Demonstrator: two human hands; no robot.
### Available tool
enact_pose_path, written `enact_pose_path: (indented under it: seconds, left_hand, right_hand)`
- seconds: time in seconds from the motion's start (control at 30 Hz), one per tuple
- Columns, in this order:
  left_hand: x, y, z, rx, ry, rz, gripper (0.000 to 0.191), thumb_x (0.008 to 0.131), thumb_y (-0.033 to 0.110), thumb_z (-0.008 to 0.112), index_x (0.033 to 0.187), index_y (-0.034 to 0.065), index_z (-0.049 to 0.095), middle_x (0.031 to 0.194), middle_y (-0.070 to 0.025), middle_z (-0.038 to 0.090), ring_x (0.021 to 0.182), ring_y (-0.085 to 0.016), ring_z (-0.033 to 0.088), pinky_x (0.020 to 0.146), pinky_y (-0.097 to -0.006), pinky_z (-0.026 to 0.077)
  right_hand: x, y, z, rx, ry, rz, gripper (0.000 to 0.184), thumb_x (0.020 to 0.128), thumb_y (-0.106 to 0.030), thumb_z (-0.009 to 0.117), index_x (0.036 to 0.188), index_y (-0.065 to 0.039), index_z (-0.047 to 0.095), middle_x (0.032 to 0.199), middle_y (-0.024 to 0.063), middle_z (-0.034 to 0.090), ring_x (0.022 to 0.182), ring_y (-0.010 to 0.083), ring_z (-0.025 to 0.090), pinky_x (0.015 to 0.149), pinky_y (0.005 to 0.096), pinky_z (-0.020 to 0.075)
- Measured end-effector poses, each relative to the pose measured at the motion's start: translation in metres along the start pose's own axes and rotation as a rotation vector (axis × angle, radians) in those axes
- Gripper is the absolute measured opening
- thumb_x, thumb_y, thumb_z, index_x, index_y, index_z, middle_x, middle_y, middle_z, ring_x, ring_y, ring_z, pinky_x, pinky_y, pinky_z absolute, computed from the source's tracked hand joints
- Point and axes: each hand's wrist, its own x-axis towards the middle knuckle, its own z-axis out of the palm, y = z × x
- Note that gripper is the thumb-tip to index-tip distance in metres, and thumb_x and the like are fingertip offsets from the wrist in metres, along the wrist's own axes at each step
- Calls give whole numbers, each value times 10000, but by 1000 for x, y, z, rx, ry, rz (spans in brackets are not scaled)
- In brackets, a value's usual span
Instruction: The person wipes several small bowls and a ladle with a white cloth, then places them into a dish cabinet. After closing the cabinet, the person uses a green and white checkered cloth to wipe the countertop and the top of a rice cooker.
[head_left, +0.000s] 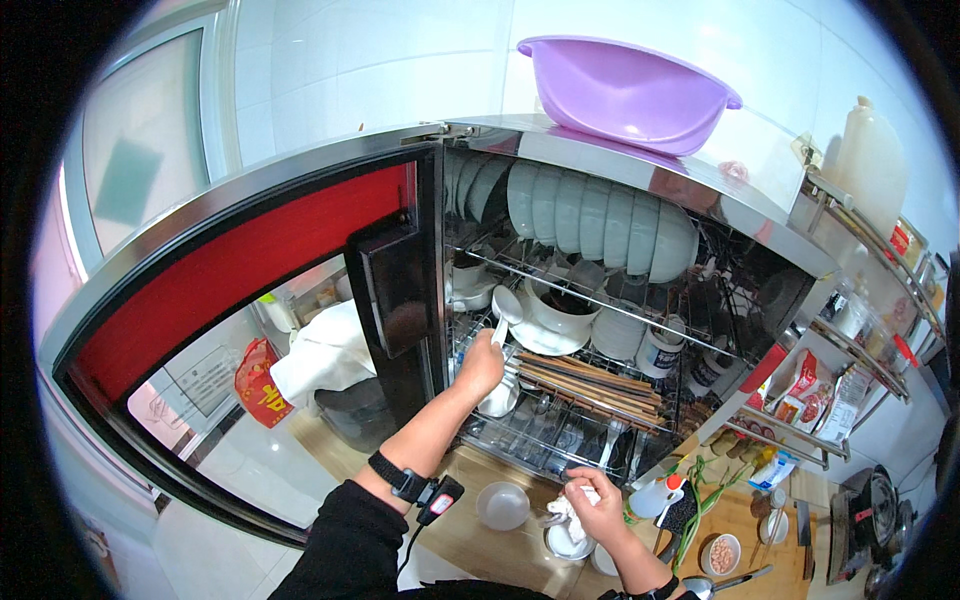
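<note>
My left hand (482, 365) reaches into an open dish cabinet (757, 262) and grips the handle of a white spoon (508, 306), its bowl pointing up. Behind the spoon, a white bowl (559, 309) with something dark inside sits on the wire rack. Just to the right lies a row of wooden chopsticks (592, 386). Over the counter, my right hand (600, 504) has its fingers bent above a small bowl (568, 541). Crumpled white material (574, 514) lies under those fingers; whether they pinch it is unclear.
The cabinet's glass door (247, 225) swings out on the left. White plates (592, 217) stand upright on the upper rack. A purple basin (630, 94) rests on top. An empty-looking bowl (503, 505), a spray bottle (654, 499) and a bowl of peanuts (721, 554) are on the counter.
</note>
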Motion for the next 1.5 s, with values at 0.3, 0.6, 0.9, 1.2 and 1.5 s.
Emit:
enact_pose_path:
  seconds: [0.3, 0.6, 0.9, 1.2, 1.5]
  left_hand:
    - [47, 7, 13, 279, 35, 39, 258, 873, 186, 462, 1092, 57, 507, 949, -239, 621, 924, -421, 581, 801, -496, 442]
    - [65, 10, 25, 613, 39, 64, 185, 858, 164, 487, 1001, 106, 590, 952, -182, 639, 895, -357, 621, 765, -466, 483]
    - [45, 7, 24, 489, 327, 392, 268, 843, 111, 498, 1108, 94, 537, 1080, -136, 581, 890, -345, 606, 754, -441, 489]
    - [-58, -12, -4, -475, -154, 66, 150, 903, 119, 565, 1028, 44, 600, 788, 8, 613, 526, -16, 456, 465, -167, 365]
    - [-165, -134, 6, 253, -901, 190, 339, 802, 209, 649, 1124, 108, 615, 1022, -66, 649, 950, -198, 615, 913, -445, 429]
  right_hand:
    - [-6, 16, -16, -40, -29, 101, 149, 835, -131, 660, 929, -16, 651, 840, 60, 669, 801, 100, 603, 744, 254, 477]
    - [-12, 32, -31, -54, 8, 159, 122, 844, -115, 646, 899, -7, 643, 806, 40, 666, 760, 89, 598, 715, 245, 478]
    - [-18, 40, -39, -57, -26, 210, 158, 863, -155, 634, 921, -8, 640, 828, 36, 657, 788, 89, 581, 740, 240, 467]
    - [-27, 57, -27, -38, -47, 302, 189, 897, -183, 587, 940, -2, 621, 834, 17, 624, 808, 80, 544, 752, 236, 449]
    - [-41, 74, -17, 94, -7, 491, 288, 939, -276, 525, 960, -9, 631, 892, 24, 644, 856, 80, 533, 805, 233, 421]
